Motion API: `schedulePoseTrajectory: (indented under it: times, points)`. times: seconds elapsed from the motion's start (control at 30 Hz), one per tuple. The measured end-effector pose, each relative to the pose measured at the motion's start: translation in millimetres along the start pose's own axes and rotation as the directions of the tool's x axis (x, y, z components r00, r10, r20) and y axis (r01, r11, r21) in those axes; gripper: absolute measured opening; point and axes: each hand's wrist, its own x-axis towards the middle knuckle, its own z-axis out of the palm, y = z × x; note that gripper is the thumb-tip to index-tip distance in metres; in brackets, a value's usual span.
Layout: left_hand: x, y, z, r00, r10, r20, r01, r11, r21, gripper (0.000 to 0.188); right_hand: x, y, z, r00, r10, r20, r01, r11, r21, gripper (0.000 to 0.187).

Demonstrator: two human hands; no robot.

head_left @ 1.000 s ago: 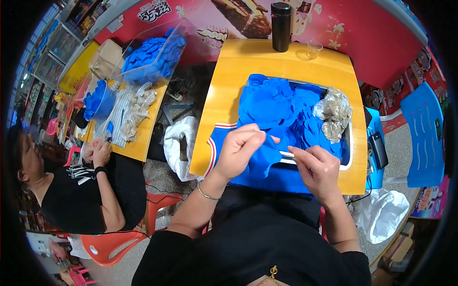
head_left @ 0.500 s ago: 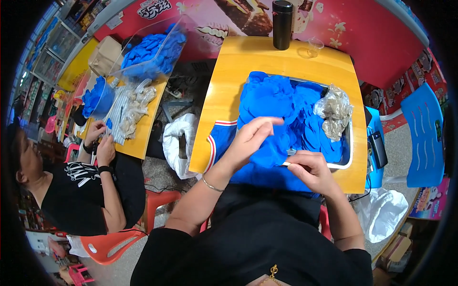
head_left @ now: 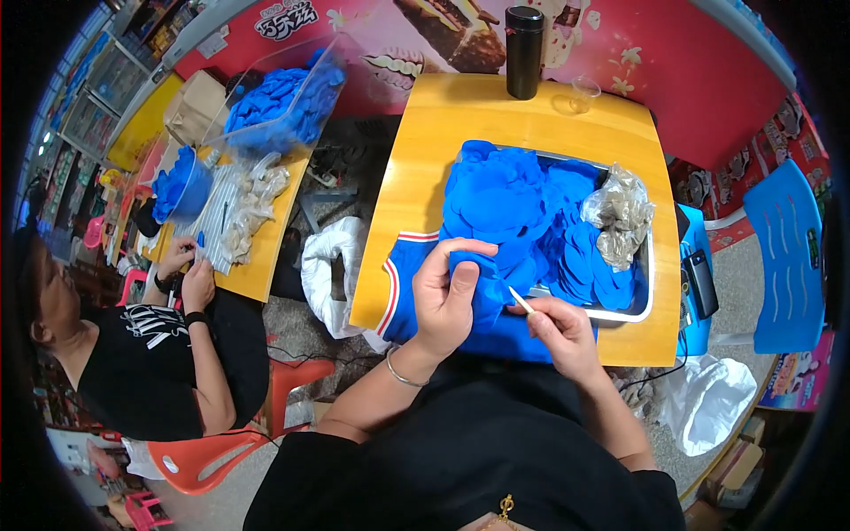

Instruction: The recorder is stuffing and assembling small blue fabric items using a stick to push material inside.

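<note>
My left hand point(head_left: 445, 299) is closed on a thin blue petal-like piece point(head_left: 478, 281), with the thumb toward me. Between the fingers of my right hand point(head_left: 567, 336) is a thin pale stick point(head_left: 522, 302). Its pointed tip reaches the edge of the blue piece; whether it touches cannot be told. Just beyond both hands, loose blue round pieces point(head_left: 496, 199) are heaped in a shallow tray point(head_left: 651, 279) with a pale rim. Clear plastic bags point(head_left: 620, 212) with brownish contents lie on the tray's right side. Blue cloth with red and white trim point(head_left: 398, 274) lies under my left wrist.
A black flask point(head_left: 524, 53) and a clear cup point(head_left: 583, 93) stand at the yellow table's point(head_left: 425, 115) far edge. To the left, a person point(head_left: 150, 354) works at another table with a clear bin point(head_left: 292, 97) of blue pieces. A blue chair point(head_left: 784, 257) stands right.
My left hand has turned upright and drawn back a little, now gripping the blue piece. My right hand has moved slightly nearer me, and more of the stick shows. The view has shifted slightly.
</note>
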Motion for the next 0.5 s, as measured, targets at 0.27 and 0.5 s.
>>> schedulePoseTrajectory:
  times: [0.27,0.5]
  points:
    - [-5.5,-4.7,8.6,0.995,-0.086,-0.043,0.078,0.985,-0.152,0.030,-5.0,-1.1,17.4,0.996,0.071,-0.049,-0.061,0.983,0.174,0.024]
    - [-7.7,-7.1,5.1,0.995,-0.091,-0.034,0.084,0.981,-0.172,0.028,-5.4,-2.2,16.8,0.972,0.207,0.107,-0.233,0.891,0.390,0.023]
